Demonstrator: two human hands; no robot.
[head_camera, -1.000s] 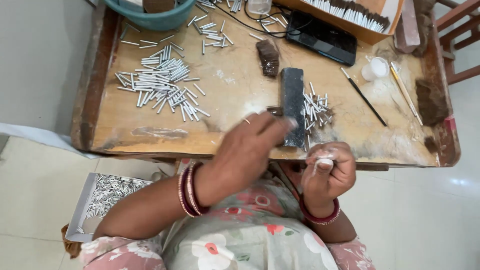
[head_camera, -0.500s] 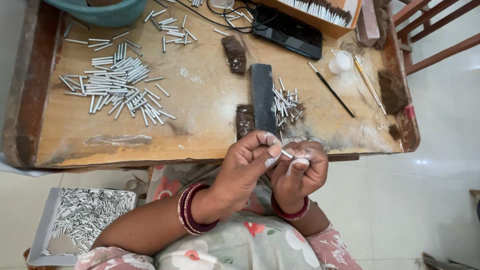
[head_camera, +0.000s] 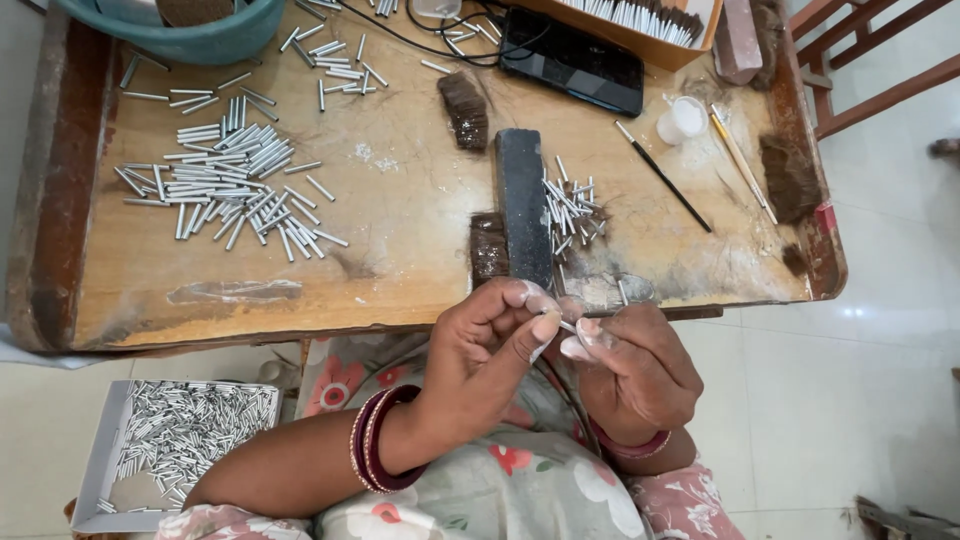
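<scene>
A small metal tube (head_camera: 567, 326) sits low in the middle of the frame, pinched between the two hands just off the near edge of the table (head_camera: 400, 200). Its long axis runs roughly left to right, slightly downward to the right. The left hand (head_camera: 490, 370) closes thumb and forefinger on its left end; the right hand (head_camera: 635, 375) meets it from the right, fingers (head_camera: 582, 345) curled shut around the other end. Both hands touch it. Just above lie a dark block (head_camera: 523, 205) and loose tubes (head_camera: 570, 210).

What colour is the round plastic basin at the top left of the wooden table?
The round plastic basin is teal, best seen in the head view.
</scene>
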